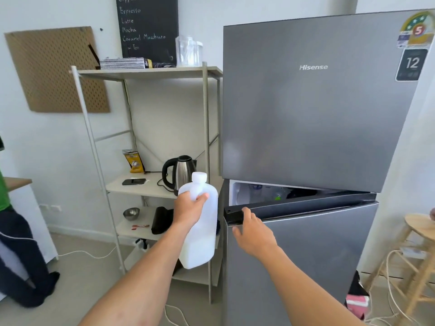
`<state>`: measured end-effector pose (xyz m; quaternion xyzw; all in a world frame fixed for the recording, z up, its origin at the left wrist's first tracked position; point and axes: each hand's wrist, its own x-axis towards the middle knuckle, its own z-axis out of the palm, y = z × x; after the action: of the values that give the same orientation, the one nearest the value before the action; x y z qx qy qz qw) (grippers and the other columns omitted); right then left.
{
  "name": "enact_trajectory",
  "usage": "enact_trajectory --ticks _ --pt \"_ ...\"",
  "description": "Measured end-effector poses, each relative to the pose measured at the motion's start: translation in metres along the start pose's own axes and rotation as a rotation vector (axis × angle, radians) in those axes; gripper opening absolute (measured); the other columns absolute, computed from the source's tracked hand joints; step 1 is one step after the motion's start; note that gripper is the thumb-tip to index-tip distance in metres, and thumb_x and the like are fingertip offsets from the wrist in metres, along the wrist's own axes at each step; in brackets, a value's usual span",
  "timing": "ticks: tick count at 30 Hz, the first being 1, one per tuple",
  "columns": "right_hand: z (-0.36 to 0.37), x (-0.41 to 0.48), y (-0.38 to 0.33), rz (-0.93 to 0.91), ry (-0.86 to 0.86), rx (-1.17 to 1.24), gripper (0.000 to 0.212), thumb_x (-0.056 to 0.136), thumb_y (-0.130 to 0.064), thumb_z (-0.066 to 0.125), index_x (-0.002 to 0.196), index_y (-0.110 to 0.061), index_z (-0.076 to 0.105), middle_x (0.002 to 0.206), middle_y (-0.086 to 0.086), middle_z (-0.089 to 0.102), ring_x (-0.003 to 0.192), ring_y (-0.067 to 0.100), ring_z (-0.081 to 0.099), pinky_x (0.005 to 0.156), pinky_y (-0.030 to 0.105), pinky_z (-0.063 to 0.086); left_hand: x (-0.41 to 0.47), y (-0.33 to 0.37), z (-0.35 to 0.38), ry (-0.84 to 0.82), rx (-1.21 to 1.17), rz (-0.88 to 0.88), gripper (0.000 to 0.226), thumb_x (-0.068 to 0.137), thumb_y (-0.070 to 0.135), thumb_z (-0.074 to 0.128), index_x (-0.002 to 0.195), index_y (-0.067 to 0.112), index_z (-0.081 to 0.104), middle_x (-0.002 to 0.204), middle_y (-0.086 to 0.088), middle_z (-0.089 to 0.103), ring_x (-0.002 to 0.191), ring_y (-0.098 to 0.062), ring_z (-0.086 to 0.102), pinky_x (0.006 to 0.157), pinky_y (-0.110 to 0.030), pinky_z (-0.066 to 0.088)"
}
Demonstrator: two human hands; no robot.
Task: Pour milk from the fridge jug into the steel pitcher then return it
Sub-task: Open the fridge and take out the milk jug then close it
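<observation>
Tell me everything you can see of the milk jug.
The milk jug is a tall, translucent white plastic bottle with its white cap on. It hangs nearly upright in the air, gripped by the left hand round the handle below its neck. It is in front of the shelf unit, just left of the fridge's lower door. Its fill level cannot be read.

Jug (202, 234): translucent white plastic, white cap (199, 177) on, roughly upright. It was held in the air by the left hand (188, 208), which gripped it just below the neck. It hung just left of the fridge (313, 114), a grey two-door unit. Upper door was shut; lower door (317, 243) stood ajar, with the right hand (254, 234) gripping its top corner.
</observation>
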<state>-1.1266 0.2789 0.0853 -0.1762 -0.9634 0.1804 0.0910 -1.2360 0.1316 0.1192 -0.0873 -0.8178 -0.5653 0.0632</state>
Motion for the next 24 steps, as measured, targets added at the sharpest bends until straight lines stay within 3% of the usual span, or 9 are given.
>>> enact_trajectory --ticks 3,6,9,17,24 --pt "0.001 0.017 -0.001 -0.018 -0.071 -0.038 0.047 0.098 -0.027 0.041 0.141 -0.013 0.029 0.143 0.005 0.040 0.125 0.027 0.046 0.096 0.040 0.045 0.016 -0.004 0.007 -0.024 -0.012 -0.004 0.026 0.090 0.032 0.068 0.086 0.006 0.064 0.079 -0.005 0.061 0.071 -0.022 0.054 0.056 -0.026 0.037" --pt "0.007 0.035 0.003 -0.052 -0.115 -0.116 0.054 0.099 -0.025 0.035 0.149 -0.011 0.021 0.159 0.005 0.018 0.147 0.024 0.014 0.113 0.040 0.025 0.029 -0.006 0.013 -0.042 -0.016 -0.008 0.032 0.089 0.031 0.069 0.083 0.000 0.063 0.072 -0.005 0.058 0.069 -0.025 0.053 0.061 -0.029 0.039" --pt "0.012 0.054 0.005 -0.058 -0.125 -0.118 0.058 0.100 -0.025 0.030 0.153 -0.014 0.011 0.163 0.001 0.002 0.149 0.018 -0.003 0.117 0.040 0.015 0.041 -0.007 0.017 -0.043 -0.017 -0.006 0.035 0.089 0.033 0.068 0.087 -0.002 0.065 0.073 -0.007 0.060 0.068 -0.025 0.054 0.062 -0.030 0.041" --pt "0.019 0.092 0.010 -0.057 -0.196 0.021 0.060 0.102 -0.021 0.031 0.154 -0.014 0.003 0.162 0.001 -0.010 0.148 0.018 -0.013 0.119 0.038 0.016 0.066 -0.019 0.028 -0.064 -0.030 -0.027 0.039 0.089 0.033 0.069 0.084 -0.005 0.064 0.065 -0.005 0.054 0.059 -0.022 0.050 0.057 -0.028 0.038" --pt "0.025 0.136 0.015 -0.067 -0.175 0.026 0.066 0.098 -0.018 0.034 0.154 -0.015 0.001 0.162 -0.002 -0.010 0.147 0.015 -0.014 0.116 0.035 0.023 0.096 -0.032 0.036 -0.077 0.003 -0.065 0.036 0.092 0.036 0.066 0.069 0.011 0.053 0.061 -0.004 0.051 0.056 -0.020 0.050 0.056 -0.028 0.038"
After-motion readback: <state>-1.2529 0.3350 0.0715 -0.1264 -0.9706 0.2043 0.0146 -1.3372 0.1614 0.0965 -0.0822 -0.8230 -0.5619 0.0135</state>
